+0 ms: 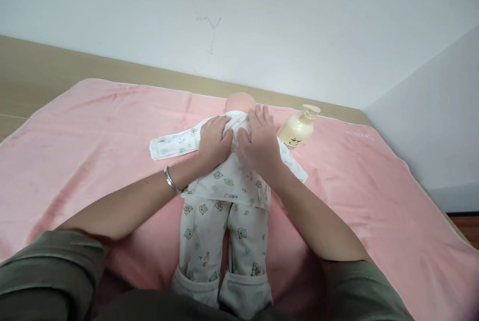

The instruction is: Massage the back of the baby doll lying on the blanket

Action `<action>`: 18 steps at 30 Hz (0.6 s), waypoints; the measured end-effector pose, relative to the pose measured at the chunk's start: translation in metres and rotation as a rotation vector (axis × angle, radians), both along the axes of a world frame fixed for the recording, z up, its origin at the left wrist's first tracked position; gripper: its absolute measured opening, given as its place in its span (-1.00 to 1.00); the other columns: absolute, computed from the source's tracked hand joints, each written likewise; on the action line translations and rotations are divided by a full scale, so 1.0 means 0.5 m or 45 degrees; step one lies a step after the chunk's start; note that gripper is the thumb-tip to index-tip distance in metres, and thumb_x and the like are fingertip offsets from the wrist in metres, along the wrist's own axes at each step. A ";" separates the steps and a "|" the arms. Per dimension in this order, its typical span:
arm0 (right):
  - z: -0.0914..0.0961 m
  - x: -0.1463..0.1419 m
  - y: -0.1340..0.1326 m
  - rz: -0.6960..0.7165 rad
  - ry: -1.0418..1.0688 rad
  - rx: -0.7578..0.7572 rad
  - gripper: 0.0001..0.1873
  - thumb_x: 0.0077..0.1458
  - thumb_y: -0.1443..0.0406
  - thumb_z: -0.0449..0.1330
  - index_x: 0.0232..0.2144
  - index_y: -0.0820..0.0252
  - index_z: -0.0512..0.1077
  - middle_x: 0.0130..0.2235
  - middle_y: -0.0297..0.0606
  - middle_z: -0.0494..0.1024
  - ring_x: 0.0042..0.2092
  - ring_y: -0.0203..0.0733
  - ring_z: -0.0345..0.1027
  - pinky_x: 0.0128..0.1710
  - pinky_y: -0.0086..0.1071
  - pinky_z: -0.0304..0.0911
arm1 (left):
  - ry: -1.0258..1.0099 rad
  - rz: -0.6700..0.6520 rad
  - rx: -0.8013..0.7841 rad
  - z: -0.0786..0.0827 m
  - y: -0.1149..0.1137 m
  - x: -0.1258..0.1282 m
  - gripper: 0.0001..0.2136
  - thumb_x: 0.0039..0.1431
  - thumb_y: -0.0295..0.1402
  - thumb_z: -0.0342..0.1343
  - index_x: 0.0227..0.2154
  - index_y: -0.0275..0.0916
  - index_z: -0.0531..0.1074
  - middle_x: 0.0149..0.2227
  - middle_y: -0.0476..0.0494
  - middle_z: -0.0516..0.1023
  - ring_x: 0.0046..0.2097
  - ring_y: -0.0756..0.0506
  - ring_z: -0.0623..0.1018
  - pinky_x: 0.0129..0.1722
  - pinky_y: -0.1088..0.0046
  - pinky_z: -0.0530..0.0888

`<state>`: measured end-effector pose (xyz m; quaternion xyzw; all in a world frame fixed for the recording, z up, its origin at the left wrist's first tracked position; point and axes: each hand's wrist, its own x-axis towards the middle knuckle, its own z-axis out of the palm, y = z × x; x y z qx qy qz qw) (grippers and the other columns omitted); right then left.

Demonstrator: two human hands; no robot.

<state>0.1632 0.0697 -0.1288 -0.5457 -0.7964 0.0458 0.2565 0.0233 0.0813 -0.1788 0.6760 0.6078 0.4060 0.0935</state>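
A baby doll (pixel 239 101) lies lengthwise in front of me, with its bare round head at the far end; I cannot tell which way its face is turned. It wears a white long-sleeved top (pixel 228 181) and white trousers (pixel 204 231), both printed with small green animals. My left hand (pixel 215 142) rests flat on the left shoulder side of the top, fingers stretched out. On the right shoulder side, my right hand (pixel 262 144) lies with its fingers spread. The thumbs point towards each other over the middle of the top. Sleeves stretch out to both sides.
A pale yellow pump bottle (pixel 298 129) stands beside the doll's right-hand sleeve, close to my right hand. Under everything is a pink blanket (pixel 123 126) on a wooden surface (pixel 33 62). A white wall (pixel 292 37) rises behind it, and another meets it at the right.
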 end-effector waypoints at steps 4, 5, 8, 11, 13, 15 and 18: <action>-0.017 -0.006 -0.001 -0.052 0.003 0.079 -0.35 0.26 0.31 -0.11 0.34 0.49 0.19 0.45 0.08 0.10 0.53 0.14 -0.22 0.50 0.22 -0.22 | -0.031 0.044 -0.017 0.002 -0.005 0.001 -0.58 0.26 -0.27 -0.12 0.06 -0.24 0.48 0.15 -0.21 0.56 0.22 -0.24 0.45 0.35 0.07 0.32; -0.025 -0.008 0.000 -0.029 -0.009 0.028 -0.36 0.27 0.30 -0.12 0.33 0.52 0.21 0.44 0.12 0.13 0.51 0.16 -0.15 0.49 0.20 -0.18 | -0.032 0.039 -0.023 0.003 -0.006 0.001 -0.58 0.25 -0.28 -0.12 0.06 -0.24 0.48 0.15 -0.22 0.56 0.21 -0.24 0.45 0.34 0.08 0.33; -0.035 -0.013 0.001 0.048 -0.010 -0.077 -0.37 0.30 0.27 -0.12 0.30 0.53 0.25 0.40 0.14 0.20 0.47 0.15 -0.01 0.49 0.13 -0.09 | -0.036 0.022 -0.054 0.004 -0.007 0.000 -0.58 0.26 -0.28 -0.14 0.06 -0.25 0.48 0.14 -0.24 0.57 0.19 -0.26 0.46 0.33 0.07 0.33; -0.026 -0.012 -0.004 0.063 0.026 0.029 -0.38 0.28 0.30 -0.11 0.32 0.44 0.24 0.44 0.06 0.15 0.50 0.06 -0.09 0.51 0.12 -0.13 | -0.041 0.015 -0.075 0.004 -0.006 -0.002 -0.58 0.27 -0.26 -0.14 0.07 -0.21 0.48 0.15 -0.21 0.56 0.21 -0.25 0.46 0.32 0.06 0.33; -0.024 -0.011 -0.004 0.038 0.032 0.130 -0.36 0.25 0.34 -0.11 0.34 0.41 0.20 0.46 0.04 0.08 0.52 0.04 -0.17 0.51 0.16 -0.20 | -0.044 0.012 -0.076 0.004 -0.007 -0.002 -0.57 0.27 -0.26 -0.14 0.09 -0.22 0.47 0.16 -0.22 0.56 0.22 -0.25 0.45 0.33 0.05 0.31; -0.031 -0.011 0.000 0.028 0.017 0.119 -0.37 0.25 0.33 -0.11 0.32 0.44 0.23 0.44 0.09 0.12 0.51 0.08 -0.13 0.50 0.20 -0.19 | -0.048 0.014 -0.078 0.006 -0.007 -0.001 -0.57 0.26 -0.26 -0.13 0.08 -0.24 0.47 0.16 -0.24 0.56 0.21 -0.25 0.45 0.33 0.06 0.31; -0.040 -0.008 0.009 0.102 -0.018 0.019 -0.39 0.27 0.29 -0.09 0.29 0.46 0.28 0.39 0.14 0.23 0.46 0.14 0.04 0.47 0.18 -0.06 | -0.062 0.015 -0.088 0.011 -0.009 0.000 -0.59 0.26 -0.28 -0.14 0.05 -0.23 0.48 0.14 -0.23 0.57 0.19 -0.25 0.46 0.32 0.08 0.31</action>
